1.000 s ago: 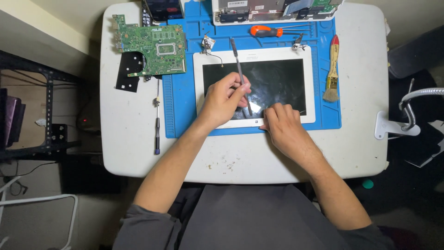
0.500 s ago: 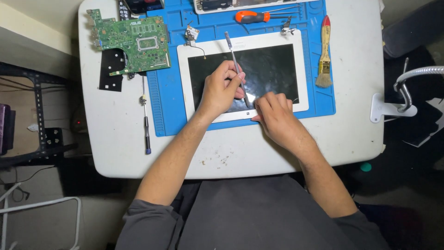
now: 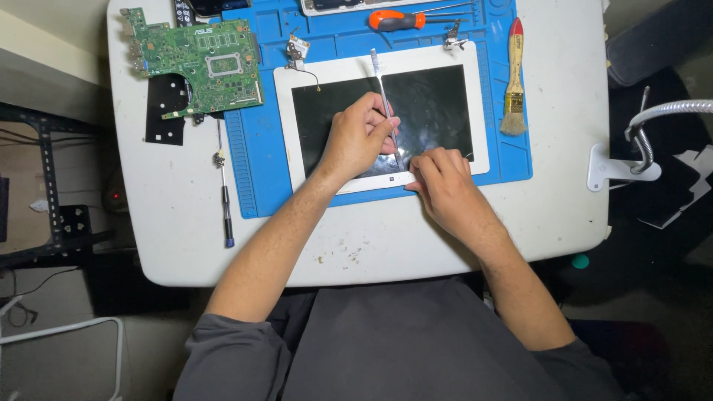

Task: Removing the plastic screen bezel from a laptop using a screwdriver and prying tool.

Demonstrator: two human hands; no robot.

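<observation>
Left hand (image 3: 358,141) has its grip clamped on a thin flat metal pry tool (image 3: 385,96), fingers pinched around the lower part of the shaft; the tool runs up and slightly left across the dark screen, its upper tip over the top white bezel. Right hand (image 3: 443,182) rests on the lower right edge of the white-framed tablet with the black glass screen (image 3: 431,104), fingers together and pressed flat on the bezel, holding nothing; fingertips sit just beside the tool's lower end. The two hands nearly touch at that lower bezel.

The tablet lies flat on a blue silicone repair mat (image 3: 260,163), which covers the back middle of the white worktop (image 3: 178,245). A small metal bracket with a thin black wire (image 3: 297,50) sits at the tablet's top left corner; another small metal bracket (image 3: 454,34) is at its top right. An orange-handled screwdriver (image 3: 397,19) lies on the mat near the back edge. A wooden-handled brush with a red tip (image 3: 513,82) lies on the mat's right strip, bristles toward the front. A green circuit board (image 3: 197,61) is at the worktop's back left corner, a black perforated sheet (image 3: 165,108) partly under it. A slim dark-tipped screwdriver (image 3: 225,186) lies on the worktop just left of the mat. A white lamp base with a flexible grey neck (image 3: 620,163) is clamped at the right edge.
</observation>
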